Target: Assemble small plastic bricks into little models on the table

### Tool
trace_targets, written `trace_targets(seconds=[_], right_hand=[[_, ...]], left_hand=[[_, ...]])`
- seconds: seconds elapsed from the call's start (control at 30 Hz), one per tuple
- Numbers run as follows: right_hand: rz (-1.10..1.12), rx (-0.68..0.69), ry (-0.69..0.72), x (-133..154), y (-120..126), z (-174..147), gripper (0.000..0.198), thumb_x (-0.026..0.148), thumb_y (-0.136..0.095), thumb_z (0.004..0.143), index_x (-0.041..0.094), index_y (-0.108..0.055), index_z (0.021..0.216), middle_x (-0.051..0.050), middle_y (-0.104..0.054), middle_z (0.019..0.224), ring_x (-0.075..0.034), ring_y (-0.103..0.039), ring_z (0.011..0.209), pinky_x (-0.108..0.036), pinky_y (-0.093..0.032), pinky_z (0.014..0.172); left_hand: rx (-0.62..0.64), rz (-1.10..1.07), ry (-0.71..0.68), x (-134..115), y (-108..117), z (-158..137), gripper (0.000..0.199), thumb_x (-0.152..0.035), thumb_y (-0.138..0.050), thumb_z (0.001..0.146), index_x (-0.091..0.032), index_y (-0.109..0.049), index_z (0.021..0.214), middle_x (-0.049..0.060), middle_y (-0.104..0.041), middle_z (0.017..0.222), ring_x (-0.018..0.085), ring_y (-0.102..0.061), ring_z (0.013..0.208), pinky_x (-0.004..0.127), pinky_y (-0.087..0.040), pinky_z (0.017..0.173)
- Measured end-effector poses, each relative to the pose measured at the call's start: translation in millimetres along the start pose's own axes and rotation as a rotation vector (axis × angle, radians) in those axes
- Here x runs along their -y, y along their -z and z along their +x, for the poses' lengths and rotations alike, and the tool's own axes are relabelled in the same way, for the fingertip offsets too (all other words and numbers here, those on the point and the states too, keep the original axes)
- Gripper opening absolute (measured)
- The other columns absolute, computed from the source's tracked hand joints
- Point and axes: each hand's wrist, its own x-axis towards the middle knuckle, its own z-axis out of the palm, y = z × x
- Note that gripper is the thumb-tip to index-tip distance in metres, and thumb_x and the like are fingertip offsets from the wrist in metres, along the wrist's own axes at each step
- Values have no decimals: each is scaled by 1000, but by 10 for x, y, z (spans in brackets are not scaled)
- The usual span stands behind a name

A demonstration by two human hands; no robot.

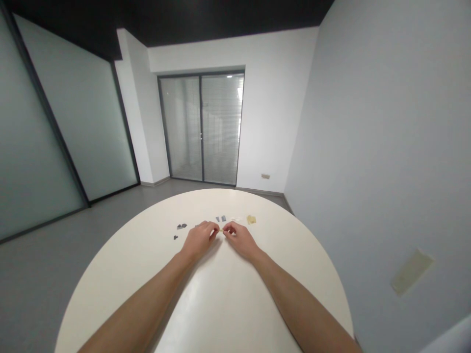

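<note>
Over the middle of the round table, my left hand (202, 237) and my right hand (239, 238) face each other, fingertips pinched. Between them runs a small yellowish piece (221, 230), with one end in each hand; it is too small to tell its kind. Just beyond the hands lie small blue-grey pieces (223, 218) and some whitish pieces (236, 219). Yellow flat pieces (251, 219) rest to the right of my right hand. Left of my left hand are dark grey pieces (181, 226) and a smaller dark piece (175, 238).
The white round table (121, 279) has its curved far edge a little past the pieces. A grey wall (382, 147) stands close on the right. Glass doors with blinds (221, 127) are at the back, and frosted glass panels (73, 113) at the left.
</note>
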Motion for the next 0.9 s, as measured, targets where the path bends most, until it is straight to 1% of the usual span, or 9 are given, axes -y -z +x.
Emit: trace_targets(seconds=[0.33, 0.9], right_hand=[[0, 8, 0, 3, 1, -5, 13, 30, -55, 88, 21, -63, 94, -1, -67, 86, -15, -60, 77, -29, -45, 74], [8, -1, 3, -16, -18, -3, 13, 27, -52, 90, 21, -63, 93, 0, -67, 86, -15, -59, 77, -28, -44, 74]], left_hand=[[-22, -20, -21, 30, -36, -8, 16, -16, -51, 88, -22, -62, 97, 3, -69, 97, 18, -63, 93, 28, -49, 79], [-12, 3, -18, 23, -25, -14, 15, -16, -52, 88, -22, -62, 97, 3, -69, 97, 17, -63, 94, 27, -48, 79]])
